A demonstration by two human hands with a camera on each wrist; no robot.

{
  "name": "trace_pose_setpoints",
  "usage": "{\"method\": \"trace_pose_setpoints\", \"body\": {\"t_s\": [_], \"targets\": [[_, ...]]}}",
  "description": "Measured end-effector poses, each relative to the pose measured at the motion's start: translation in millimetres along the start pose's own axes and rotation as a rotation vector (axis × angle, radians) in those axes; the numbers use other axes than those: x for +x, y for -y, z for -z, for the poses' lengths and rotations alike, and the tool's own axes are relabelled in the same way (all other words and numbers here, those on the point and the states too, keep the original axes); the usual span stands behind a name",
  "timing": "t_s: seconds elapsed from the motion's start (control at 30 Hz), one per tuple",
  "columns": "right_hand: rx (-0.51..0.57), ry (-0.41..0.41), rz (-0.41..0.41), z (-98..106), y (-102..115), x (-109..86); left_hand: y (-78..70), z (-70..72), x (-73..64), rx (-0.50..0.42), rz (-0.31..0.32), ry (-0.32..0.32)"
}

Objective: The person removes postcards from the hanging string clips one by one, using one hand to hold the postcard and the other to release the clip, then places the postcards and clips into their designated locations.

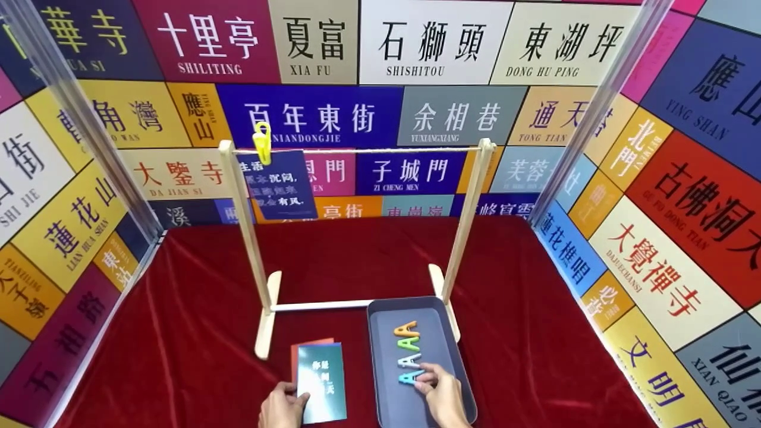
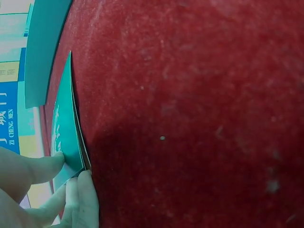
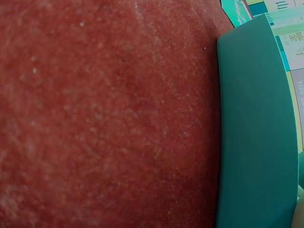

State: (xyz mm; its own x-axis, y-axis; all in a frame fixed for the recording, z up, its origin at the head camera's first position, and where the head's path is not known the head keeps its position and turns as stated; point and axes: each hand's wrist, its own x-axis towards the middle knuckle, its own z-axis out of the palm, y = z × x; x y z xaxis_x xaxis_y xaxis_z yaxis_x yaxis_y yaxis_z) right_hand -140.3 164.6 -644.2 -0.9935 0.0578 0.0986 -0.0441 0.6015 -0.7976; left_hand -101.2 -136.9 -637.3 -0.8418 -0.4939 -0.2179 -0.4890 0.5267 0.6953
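My left hand (image 1: 282, 408) pinches the left edge of a dark green card (image 1: 327, 351) with white writing, thumb on top. An orange-red card (image 1: 295, 355) shows beneath it. In the left wrist view the near edge of the green card (image 2: 69, 118) is lifted off the cloth, fingers under it. My right hand (image 1: 443, 393) reaches into a grey tray (image 1: 379, 356), finger and thumb pinching the handle end of a blue clothespin (image 1: 408, 378). A pale grey clothespin (image 1: 409, 360), a green one (image 1: 408, 343) and an orange one (image 1: 406, 329) lie above it in a column.
Behind the tray stands a wooden frame (image 1: 469, 220) with a string (image 1: 380, 151) across its top. A yellow clothespin (image 1: 261, 142) holds a dark blue card (image 1: 285, 184) at the string's left end. Red cloth (image 1: 178, 333) covers the table; printed panels (image 1: 440, 41) surround it.
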Motion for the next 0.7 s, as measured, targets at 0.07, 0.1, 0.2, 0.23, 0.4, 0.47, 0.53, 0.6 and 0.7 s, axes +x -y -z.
{"method": "trace_pose_setpoints", "body": {"t_s": [0.07,0.1,0.2,0.23,0.4,0.47,0.53,0.6,0.7], "targets": [[-0.006,-0.003,0.010,-0.2,-0.6,-0.2,0.2,-0.4,-0.2,0.004,-0.010,-0.003],[-0.008,-0.004,0.009,-0.5,-1.1,-0.3,0.3,-0.7,-0.2,0.005,-0.012,-0.001],[-0.006,-0.003,-0.003,-1.1,-1.6,-0.7,0.6,-0.5,-0.2,0.007,-0.016,0.012],[-0.006,-0.004,-0.004,-1.4,-1.8,-0.8,1.0,-0.6,0.1,0.009,-0.018,0.018],[-0.012,-0.011,-0.009,-2.9,-1.7,-0.9,1.2,-0.2,0.8,0.011,-0.005,0.040],[-0.019,-0.018,-0.009,-3.2,-1.5,-1.0,1.3,0.0,1.0,0.011,-0.003,0.047],[-0.023,-0.026,-0.008,-3.4,-1.5,-1.0,1.2,0.3,1.1,0.011,-0.003,0.051],[-0.028,-0.035,-0.004,-3.4,-1.4,-1.5,1.5,0.6,1.1,0.011,-0.008,0.054],[-0.050,-0.060,0.000,-3.0,-0.8,-2.4,1.9,1.2,0.7,0.007,-0.017,0.056]]}}
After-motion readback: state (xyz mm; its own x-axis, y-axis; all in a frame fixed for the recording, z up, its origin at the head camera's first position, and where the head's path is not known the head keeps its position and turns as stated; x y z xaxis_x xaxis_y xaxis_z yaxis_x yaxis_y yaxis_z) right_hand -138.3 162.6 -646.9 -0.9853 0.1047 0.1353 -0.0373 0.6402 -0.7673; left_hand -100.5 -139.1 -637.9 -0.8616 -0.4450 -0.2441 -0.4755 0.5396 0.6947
